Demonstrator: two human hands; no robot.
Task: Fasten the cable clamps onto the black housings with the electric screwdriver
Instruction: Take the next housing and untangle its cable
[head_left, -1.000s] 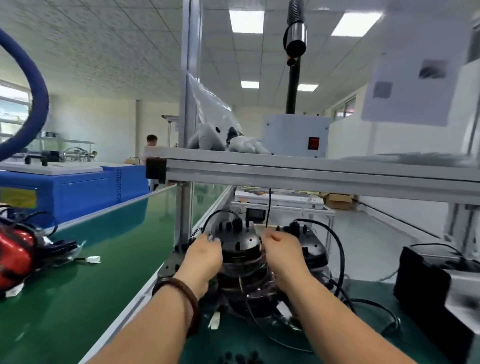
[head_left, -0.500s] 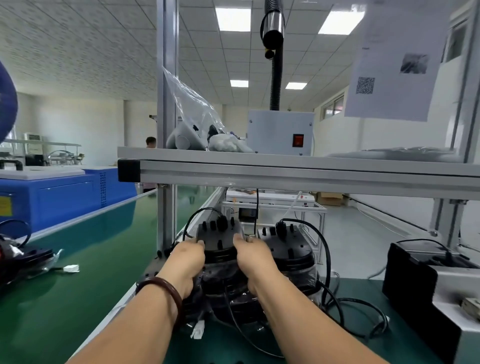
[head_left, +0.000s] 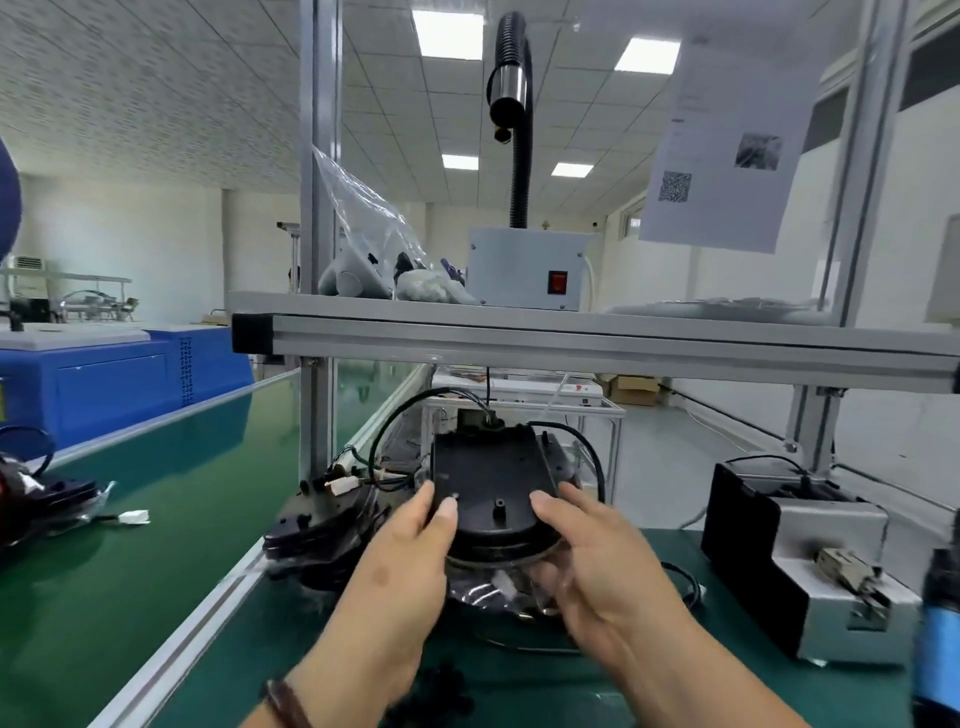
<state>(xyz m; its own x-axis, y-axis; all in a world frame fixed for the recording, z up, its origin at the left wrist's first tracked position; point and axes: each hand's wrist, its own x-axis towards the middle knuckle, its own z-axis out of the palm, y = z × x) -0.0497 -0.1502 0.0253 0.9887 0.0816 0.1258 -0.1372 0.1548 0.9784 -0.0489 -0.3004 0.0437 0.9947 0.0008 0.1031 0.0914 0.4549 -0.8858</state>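
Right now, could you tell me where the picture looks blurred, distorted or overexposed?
In the head view, the left hand and right hand are slightly motion-blurred around the black housing; the ceiling light panels blow out to white; the wide lens bows the shelf rail; the hanging paper sheet is too soft to read.

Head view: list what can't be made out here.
- Electric screwdriver: cut off by the right edge.
- Black housing: near edge hidden by left hand and right hand.
- Hanging sheet: print blurred.
- Cable clamps: not distinguishable.
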